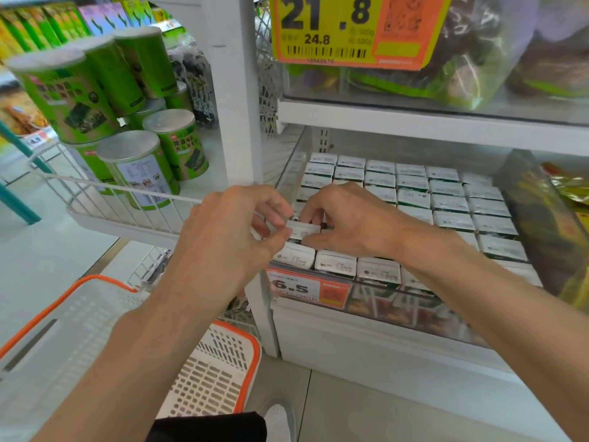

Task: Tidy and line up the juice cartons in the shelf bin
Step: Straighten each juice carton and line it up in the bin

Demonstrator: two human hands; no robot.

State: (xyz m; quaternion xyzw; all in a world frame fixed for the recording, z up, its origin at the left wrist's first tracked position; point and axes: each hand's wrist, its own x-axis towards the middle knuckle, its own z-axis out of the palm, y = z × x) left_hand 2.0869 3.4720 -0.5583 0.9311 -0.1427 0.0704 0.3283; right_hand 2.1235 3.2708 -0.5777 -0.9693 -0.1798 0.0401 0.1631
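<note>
Your light's bright and even, shadows soft and faint. Glare hazes the clear bin front point(398, 301). Wide-angle bends the white upright point(236, 90) and stretches the corners. Blur smears the yellow price tag point(328, 30) and green canisters point(63, 90); the cartons point(414, 199) mid-frame are your sharpest area, small print isn't readable.
</note>
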